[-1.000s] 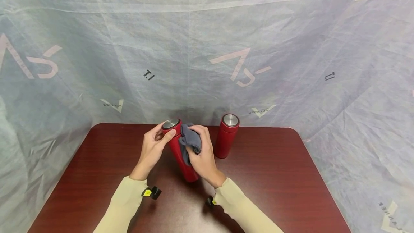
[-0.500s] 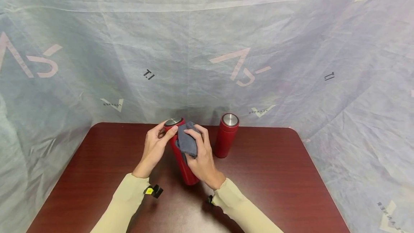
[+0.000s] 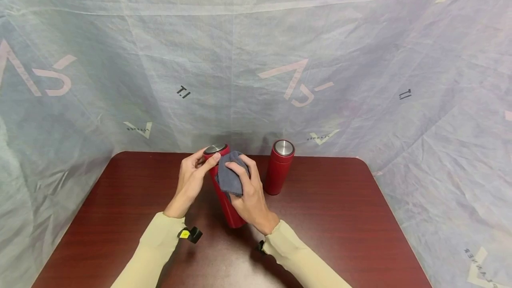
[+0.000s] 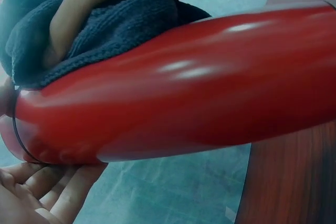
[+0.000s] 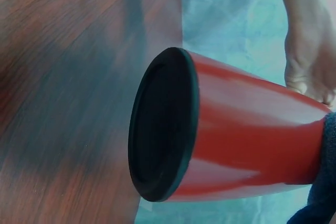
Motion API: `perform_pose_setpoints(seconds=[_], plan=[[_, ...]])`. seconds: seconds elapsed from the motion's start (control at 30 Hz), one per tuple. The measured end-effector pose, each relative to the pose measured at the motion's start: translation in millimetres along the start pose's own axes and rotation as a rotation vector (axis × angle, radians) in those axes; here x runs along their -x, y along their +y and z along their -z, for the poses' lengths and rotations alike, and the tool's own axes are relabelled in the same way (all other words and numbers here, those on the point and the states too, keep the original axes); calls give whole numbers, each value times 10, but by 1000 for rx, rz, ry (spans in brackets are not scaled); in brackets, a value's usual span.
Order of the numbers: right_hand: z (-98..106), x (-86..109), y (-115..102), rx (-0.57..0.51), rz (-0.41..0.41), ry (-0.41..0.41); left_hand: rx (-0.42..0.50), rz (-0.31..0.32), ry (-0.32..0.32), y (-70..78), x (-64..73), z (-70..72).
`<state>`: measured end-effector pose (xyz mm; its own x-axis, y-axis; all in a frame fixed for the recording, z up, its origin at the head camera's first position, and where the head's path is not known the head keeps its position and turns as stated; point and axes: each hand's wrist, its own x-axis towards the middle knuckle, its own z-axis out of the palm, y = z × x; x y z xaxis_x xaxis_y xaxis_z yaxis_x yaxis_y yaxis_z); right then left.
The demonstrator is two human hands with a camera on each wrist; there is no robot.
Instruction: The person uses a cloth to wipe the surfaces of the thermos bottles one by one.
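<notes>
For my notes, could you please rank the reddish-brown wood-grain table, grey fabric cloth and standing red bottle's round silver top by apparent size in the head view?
1. Table
2. Cloth, partly hidden
3. Silver top

Lifted bottle (image 3: 231, 214) left, cloth (image 3: 230, 182) against its right side, upright bottle (image 3: 278, 173) right on table (image 3: 336, 226), backdrop (image 3: 240, 48) behind

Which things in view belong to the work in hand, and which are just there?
In use:
tilted red flask, its top held by the left hand
gray cloth, held against it by the right hand

Apparently just there:
second red flask, upright on the table
</notes>
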<state>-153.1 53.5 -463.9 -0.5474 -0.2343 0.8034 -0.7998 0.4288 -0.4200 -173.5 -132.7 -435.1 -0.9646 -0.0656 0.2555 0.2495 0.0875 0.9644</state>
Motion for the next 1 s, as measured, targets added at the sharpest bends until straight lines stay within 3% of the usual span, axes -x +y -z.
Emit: perform_pose_setpoints(seconds=[1.0], plan=[[23, 148, -11, 272, 242, -141, -99, 51, -5, 127, -69, 64]])
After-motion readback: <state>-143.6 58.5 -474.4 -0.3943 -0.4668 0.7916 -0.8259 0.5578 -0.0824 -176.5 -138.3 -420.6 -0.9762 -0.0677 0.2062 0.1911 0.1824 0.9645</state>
